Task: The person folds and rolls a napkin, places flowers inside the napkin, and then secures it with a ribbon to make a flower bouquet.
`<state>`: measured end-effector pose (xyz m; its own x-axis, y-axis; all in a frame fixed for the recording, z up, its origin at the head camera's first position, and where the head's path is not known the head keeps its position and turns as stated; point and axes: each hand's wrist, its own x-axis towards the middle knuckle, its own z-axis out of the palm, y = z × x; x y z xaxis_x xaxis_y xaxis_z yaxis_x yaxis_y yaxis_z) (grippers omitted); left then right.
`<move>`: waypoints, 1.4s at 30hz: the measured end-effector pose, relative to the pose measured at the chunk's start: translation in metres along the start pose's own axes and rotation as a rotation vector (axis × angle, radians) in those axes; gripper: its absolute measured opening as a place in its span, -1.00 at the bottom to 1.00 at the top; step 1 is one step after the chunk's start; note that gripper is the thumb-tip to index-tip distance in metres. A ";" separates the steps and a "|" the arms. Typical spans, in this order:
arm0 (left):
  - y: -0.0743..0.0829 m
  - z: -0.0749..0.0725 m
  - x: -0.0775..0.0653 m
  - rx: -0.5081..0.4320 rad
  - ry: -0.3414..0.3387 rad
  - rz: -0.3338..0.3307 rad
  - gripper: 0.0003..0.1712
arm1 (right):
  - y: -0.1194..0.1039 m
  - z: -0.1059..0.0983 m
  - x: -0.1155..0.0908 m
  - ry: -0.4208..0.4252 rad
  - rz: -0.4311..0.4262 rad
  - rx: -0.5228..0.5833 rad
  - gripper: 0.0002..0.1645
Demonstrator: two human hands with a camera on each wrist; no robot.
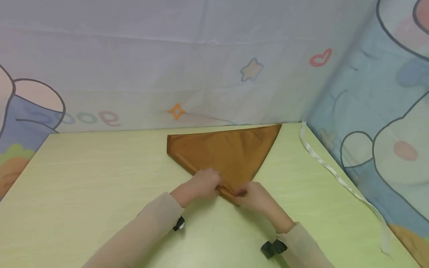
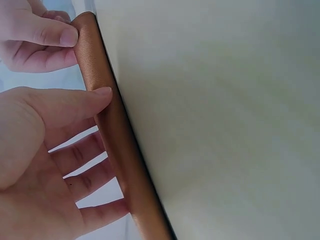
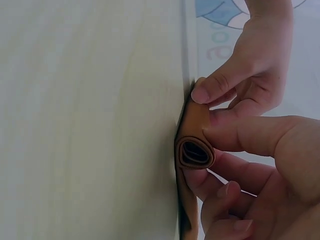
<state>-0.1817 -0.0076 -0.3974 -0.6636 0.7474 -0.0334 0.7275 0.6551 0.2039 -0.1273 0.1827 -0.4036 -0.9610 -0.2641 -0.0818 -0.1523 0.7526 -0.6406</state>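
Note:
A brown, satiny cloth (image 1: 218, 152) lies folded on the table, its near edge rolled into a tube. My left hand (image 1: 203, 183) holds that roll (image 2: 122, 145), thumb on one side and spread fingers against the other in the left wrist view. At the roll's right end, my right hand (image 1: 254, 196) pinches the tube between thumb and fingers. The coiled layers of the roll's end (image 3: 197, 153) show in the right wrist view, with my left thumb pressing farther along. Part of the left fingers is hidden by the cloth.
A white ribbon-like strip (image 1: 330, 169) runs along the right side of the pale yellow-green table (image 1: 100, 178). Printed fabric walls (image 1: 140, 74) rise behind the table and at both sides. A dark wrist device (image 1: 274, 248) sits by the right sleeve.

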 end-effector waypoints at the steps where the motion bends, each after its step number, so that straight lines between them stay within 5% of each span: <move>1: 0.001 0.000 -0.003 0.009 0.003 0.008 -0.83 | -0.001 0.000 -0.001 -0.013 -0.010 0.008 -0.91; 10: 0.005 0.004 -0.027 0.036 -0.019 0.039 -0.70 | -0.005 0.005 -0.014 -0.093 -0.060 0.032 -0.88; 22: 0.009 -0.001 -0.055 -0.032 0.003 0.126 -0.87 | -0.012 0.013 -0.029 -0.152 -0.099 0.047 -0.87; 42: 0.011 0.004 -0.050 -0.073 0.021 0.073 -0.89 | -0.012 0.013 -0.035 -0.149 -0.106 0.077 -0.91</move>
<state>-0.1401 -0.0373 -0.3977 -0.6132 0.7899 0.0046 0.7600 0.5884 0.2761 -0.0890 0.1752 -0.4034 -0.8949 -0.4302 -0.1187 -0.2275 0.6685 -0.7080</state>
